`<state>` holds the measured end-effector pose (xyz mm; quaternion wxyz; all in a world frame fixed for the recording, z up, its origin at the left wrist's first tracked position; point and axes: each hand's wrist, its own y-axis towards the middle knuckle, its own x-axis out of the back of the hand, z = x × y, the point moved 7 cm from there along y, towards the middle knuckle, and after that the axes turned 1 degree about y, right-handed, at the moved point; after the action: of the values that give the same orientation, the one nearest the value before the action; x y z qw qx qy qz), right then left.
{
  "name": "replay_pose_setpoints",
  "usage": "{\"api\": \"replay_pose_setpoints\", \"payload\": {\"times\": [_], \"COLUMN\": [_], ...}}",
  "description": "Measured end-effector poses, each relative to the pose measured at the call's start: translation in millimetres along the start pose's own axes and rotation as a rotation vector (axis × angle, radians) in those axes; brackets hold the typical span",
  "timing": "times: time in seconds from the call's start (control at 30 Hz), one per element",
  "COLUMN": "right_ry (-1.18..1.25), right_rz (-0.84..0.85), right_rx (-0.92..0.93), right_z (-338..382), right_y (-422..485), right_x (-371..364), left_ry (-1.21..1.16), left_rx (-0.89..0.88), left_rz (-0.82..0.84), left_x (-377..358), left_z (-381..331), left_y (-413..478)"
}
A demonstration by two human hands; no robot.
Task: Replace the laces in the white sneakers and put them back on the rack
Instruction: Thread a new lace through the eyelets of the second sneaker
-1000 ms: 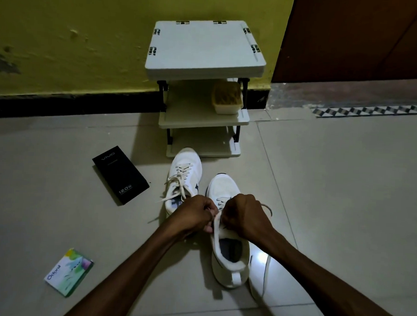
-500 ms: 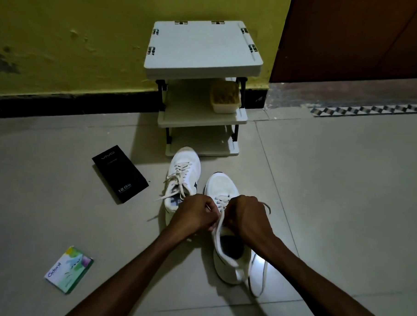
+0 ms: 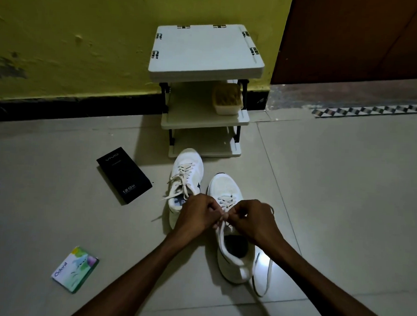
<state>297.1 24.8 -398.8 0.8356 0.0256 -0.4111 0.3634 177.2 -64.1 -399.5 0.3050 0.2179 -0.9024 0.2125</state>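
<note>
Broadly, a pale tiled floor (image 3: 344,187) is seen, closed off at the far side by a yellow wall (image 3: 76,44) and, further right, a brown door (image 3: 363,38). A white three-shelf rack (image 3: 204,55) is set on the floor against the wall. Both white sneakers are placed on the floor just near of the rack, toes pointed toward it and sides almost touching. The left sneaker (image 3: 189,161) is laced, with its loose ends spilled to the left. The right sneaker (image 3: 227,185) lies a little nearer and is laced only over its far eyelets. A black box (image 3: 124,175) is laid flat on the floor left of the sneakers. The left hand (image 3: 195,214) and right hand (image 3: 255,219) are brought together over the tongue of the right sneaker, with the fingers of both curled and pinched on the lace (image 3: 221,232). A green packet (image 3: 75,269) is left on the floor at the near left, well apart from the rest. A small tub (image 3: 227,99) is kept at the right end of the rack's middle shelf. One strand of the lace is draped along the shoe opening, and another is trailed on the floor right of the heel.
</note>
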Motion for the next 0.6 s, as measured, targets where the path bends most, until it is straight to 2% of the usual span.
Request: {"api": "replay_pose_setpoints", "payload": {"times": [0.17,0.23,0.3,0.4,0.47,0.53,0.6], "right_ry": [0.085,0.11,0.137,0.148,0.154,0.144,0.133], "right_rz": [0.019,0.036,0.04,0.02,0.005,-0.006,-0.026], "right_rx": [-0.005,-0.033,-0.052,-0.056,-0.05,-0.048,-0.051], "right_z": [-6.2,-8.7,-11.2,-11.8,-10.6,-9.5,-9.6], "right_y": [-5.6,-4.2,-3.6,-3.7,-4.6,-4.8,-5.3], "right_x": [-2.4,-3.3,-4.4,-4.8,-4.1,-3.8,-3.2], "left_ry": [0.165,0.24,0.194,-0.099,-0.372,-0.659,-1.055], "left_rx": [-0.033,-0.061,-0.066,-0.123,-0.104,0.016,0.173], "left_rz": [-0.108,-0.209,-0.315,-0.342,-0.248,-0.098,0.063], "left_x": [14.7,37.8,72.0,102.9,90.4,57.0,24.1], "left_z": [-17.9,-37.7,-54.3,-61.7,-54.0,-42.5,-39.6], "left_y": [-2.4,1.1,6.5,13.7,14.9,13.7,8.3]}}
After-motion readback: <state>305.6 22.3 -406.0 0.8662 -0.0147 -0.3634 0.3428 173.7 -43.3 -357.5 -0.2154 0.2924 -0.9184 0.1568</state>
